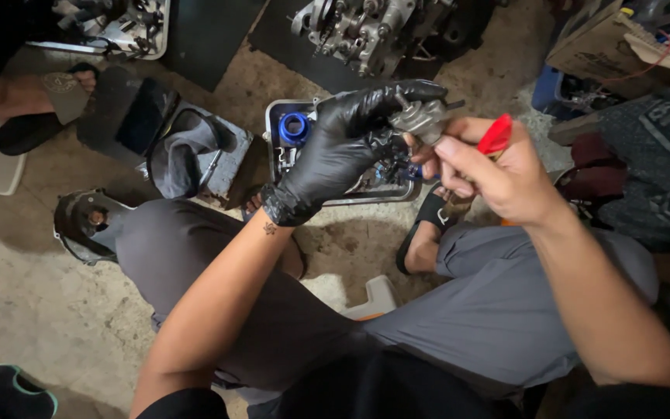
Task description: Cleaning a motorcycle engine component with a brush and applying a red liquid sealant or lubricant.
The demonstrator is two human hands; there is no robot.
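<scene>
Metal tray (409, 192) on the floor holds a blue cap (294, 128). Above it, gloved left hand (347, 147) grips a small metal part (420, 116); right hand (498, 174) clasps a red-handled tool (495, 136) against it.

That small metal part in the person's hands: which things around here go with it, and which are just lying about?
In hand:
- small grey metal part, held by the gloved left hand
- red-handled tool, in the bare right hand

Lying about:
- metal tray with a blue ring
- engine block
- round cover
- cardboard box
</scene>
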